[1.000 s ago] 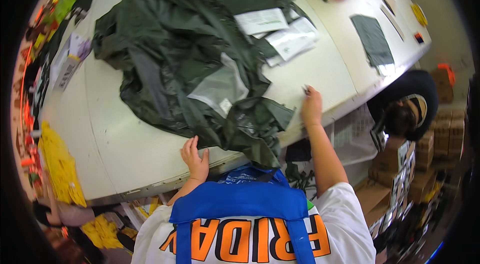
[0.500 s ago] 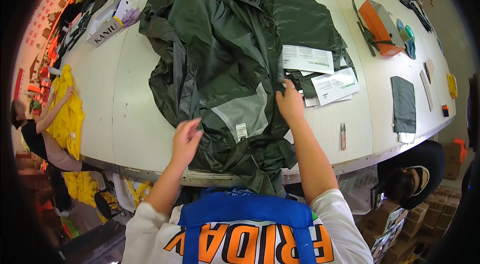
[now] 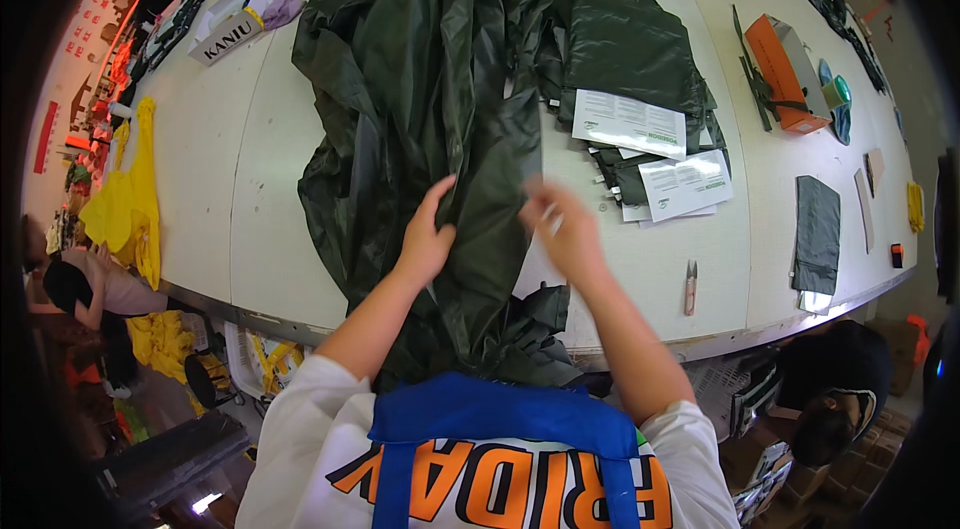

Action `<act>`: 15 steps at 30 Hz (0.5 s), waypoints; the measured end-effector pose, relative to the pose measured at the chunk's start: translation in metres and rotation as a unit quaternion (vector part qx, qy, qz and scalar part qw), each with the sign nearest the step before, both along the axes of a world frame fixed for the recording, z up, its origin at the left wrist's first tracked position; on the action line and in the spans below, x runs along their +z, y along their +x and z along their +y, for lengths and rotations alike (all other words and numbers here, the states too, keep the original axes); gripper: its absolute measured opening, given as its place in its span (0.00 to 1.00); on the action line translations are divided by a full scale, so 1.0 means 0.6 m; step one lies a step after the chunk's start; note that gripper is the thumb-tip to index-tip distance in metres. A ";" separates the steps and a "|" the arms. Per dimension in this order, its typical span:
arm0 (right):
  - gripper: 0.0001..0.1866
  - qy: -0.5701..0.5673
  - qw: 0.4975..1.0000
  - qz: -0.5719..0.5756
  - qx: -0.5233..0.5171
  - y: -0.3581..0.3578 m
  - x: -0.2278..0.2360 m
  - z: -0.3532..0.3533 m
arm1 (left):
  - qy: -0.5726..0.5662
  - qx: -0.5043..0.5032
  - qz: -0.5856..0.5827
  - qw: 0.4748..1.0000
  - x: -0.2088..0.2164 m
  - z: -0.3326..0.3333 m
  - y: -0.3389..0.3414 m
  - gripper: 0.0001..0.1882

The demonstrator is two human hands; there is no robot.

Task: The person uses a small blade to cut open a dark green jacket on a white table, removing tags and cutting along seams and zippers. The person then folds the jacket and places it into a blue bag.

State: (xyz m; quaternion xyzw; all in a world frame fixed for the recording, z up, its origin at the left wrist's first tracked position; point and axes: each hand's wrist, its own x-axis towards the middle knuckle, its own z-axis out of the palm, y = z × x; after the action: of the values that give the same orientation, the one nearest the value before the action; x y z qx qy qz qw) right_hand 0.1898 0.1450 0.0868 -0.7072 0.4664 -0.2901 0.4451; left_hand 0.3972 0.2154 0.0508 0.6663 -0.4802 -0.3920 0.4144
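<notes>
A dark green rain jacket lies in long loose folds over the table, its lower end hanging over the front edge toward my apron. My left hand rests on the middle of the jacket, thumb and fingers apart. Just beside the jacket's right edge is my right hand, its fingers smeared by motion, so I cannot tell whether they hold the cloth. To the right lies a stack of folded dark green garments with white printed cards on it.
Thread snips lie right of my right hand. Farther right are a folded green pouch and an orange box. A white box stands far left. People sit beyond the table at both sides, one near yellow garments.
The jacket's right side has been folded inward, covering the mesh lining and label. My left hand moved up and right onto the cloth; my right hand shifted slightly left and down.
</notes>
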 end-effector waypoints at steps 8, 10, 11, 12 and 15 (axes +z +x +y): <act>0.35 0.338 0.903 -0.198 -0.177 0.159 -0.120 -0.193 | 0.081 -0.193 -0.023 0.978 0.041 0.161 0.047 0.35; 0.35 0.268 0.924 -0.241 -0.126 0.166 -0.146 -0.199 | 0.180 -0.170 -0.085 0.965 0.048 0.171 0.076 0.33; 0.35 0.233 0.932 -0.260 -0.102 0.163 -0.159 -0.199 | 0.213 -0.152 -0.142 0.955 0.045 0.174 0.094 0.32; 0.33 0.088 0.979 -0.126 -0.137 0.174 -0.132 -0.171 | 0.193 -0.145 -0.291 0.926 0.050 0.180 0.110 0.28; 0.32 -0.160 0.977 0.113 -0.081 0.163 -0.001 -0.070 | -0.029 0.006 -0.368 0.929 0.103 0.133 0.115 0.23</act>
State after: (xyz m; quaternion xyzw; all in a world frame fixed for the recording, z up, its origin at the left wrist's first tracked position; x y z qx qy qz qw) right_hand 0.2874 0.1028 0.0859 -0.7573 0.5173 -0.3143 0.2451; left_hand 0.4661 0.2952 0.1125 0.7540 -0.6066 -0.1028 0.2303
